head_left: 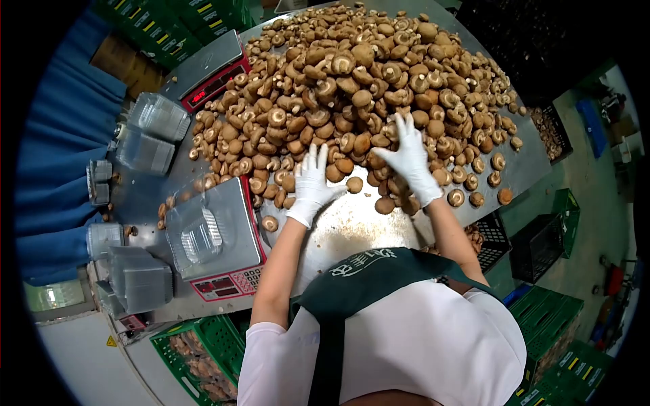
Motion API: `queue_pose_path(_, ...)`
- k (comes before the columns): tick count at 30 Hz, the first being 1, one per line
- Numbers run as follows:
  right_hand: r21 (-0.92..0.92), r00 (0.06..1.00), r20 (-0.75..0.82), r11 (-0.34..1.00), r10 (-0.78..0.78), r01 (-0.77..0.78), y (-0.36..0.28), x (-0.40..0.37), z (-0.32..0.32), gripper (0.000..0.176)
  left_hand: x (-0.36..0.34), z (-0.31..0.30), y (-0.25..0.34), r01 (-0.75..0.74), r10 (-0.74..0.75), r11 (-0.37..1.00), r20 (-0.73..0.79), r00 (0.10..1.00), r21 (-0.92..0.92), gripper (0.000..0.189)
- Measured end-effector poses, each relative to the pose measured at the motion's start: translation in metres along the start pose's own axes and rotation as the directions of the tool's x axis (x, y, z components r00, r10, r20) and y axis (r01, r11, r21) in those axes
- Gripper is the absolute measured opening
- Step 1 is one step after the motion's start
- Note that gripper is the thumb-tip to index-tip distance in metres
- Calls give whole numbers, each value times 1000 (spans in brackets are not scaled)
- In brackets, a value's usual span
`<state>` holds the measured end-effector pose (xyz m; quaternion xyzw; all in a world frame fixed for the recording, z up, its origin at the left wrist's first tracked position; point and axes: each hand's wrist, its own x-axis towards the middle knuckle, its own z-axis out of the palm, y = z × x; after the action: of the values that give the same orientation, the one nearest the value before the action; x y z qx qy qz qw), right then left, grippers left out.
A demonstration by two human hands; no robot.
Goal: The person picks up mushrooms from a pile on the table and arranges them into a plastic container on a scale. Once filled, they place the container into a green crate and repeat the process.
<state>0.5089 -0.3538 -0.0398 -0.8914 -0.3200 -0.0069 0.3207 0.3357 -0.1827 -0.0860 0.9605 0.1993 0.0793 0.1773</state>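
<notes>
A large heap of brown shiitake mushrooms (352, 74) covers the far part of the metal table (352, 230). My left hand (313, 186), in a white glove, lies at the heap's near edge with its fingers spread against the mushrooms. To its right, my right hand (409, 159), gloved too, reaches into the heap with thumb and fingers apart. Between the two hands a few loose mushrooms sit at the border of the bare metal. Neither hand is closed round a mushroom.
Left of my arm stands a red-edged scale (254, 230) bearing an open clear plastic box (200, 233). Another scale (213, 84) is farther back. Stacked clear boxes (145, 132) line the left edge. Green crates (196, 358) and black crates (491, 233) surround the table.
</notes>
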Motion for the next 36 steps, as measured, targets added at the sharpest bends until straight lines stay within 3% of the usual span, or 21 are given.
queue_pose_path(1,45,1000,-18,999,0,1,-7,-1,8,96,2,3,7,42,-44,999,66,997,29,118)
queue_pose_path(3,-52,992,-107,996,-74,68,-9,-1,28,96,3,9,13,39,-60,980,103,993,195,116)
queue_pose_path(4,-11,990,-114,996,-88,87,-10,-1,31,94,1,12,12,32,-38,983,31,999,183,112)
queue_pose_path(7,63,978,-134,984,-159,168,-14,-4,39,89,-3,11,7,26,-29,991,17,999,134,108)
queue_pose_path(9,271,988,-53,950,-144,153,-23,-9,47,88,-11,11,2,21,-14,995,-75,997,100,98)
queue_pose_path(10,191,987,-19,968,-162,163,-28,-13,53,87,-16,12,0,13,-2,991,-74,997,137,92)
queue_pose_path(13,261,970,135,951,-204,164,-51,-27,73,89,-40,19,0,-24,38,990,-101,994,142,75)
queue_pose_path(14,227,948,167,946,-270,229,-50,-35,89,85,-51,29,-5,-28,64,983,-194,979,184,68)
queue_pose_path(15,176,942,140,944,-304,278,-63,-43,88,78,-61,29,-7,-6,48,974,-180,982,227,61)
queue_pose_path(17,301,897,289,921,-336,248,-70,-59,96,68,-84,30,-8,20,30,981,-255,966,191,58)
queue_pose_path(18,276,869,280,901,-408,334,-72,-71,103,64,-94,27,-4,62,-15,987,-303,953,146,52)
queue_pose_path(20,265,816,267,853,-513,450,-82,-92,104,57,-117,34,-14,61,-14,989,-315,949,137,52)
queue_pose_path(23,394,755,380,832,-534,391,-88,-107,94,62,-145,30,-19,30,8,994,-344,939,104,54)
queue_pose_path(27,496,712,359,769,-604,403,-72,-118,76,63,-169,20,-15,37,-20,998,-283,959,56,58)
queue_pose_path(30,547,760,250,735,-600,401,-56,-118,67,54,-175,17,-17,57,-60,998,-290,955,-19,60)
queue_pose_path(33,420,868,180,834,-463,358,-50,-85,47,44,-164,12,-22,54,-80,995,-331,940,-87,66)
queue_pose_path(36,123,942,64,939,-329,320,-42,-39,48,42,-148,6,-24,81,-111,992,-333,936,-101,75)
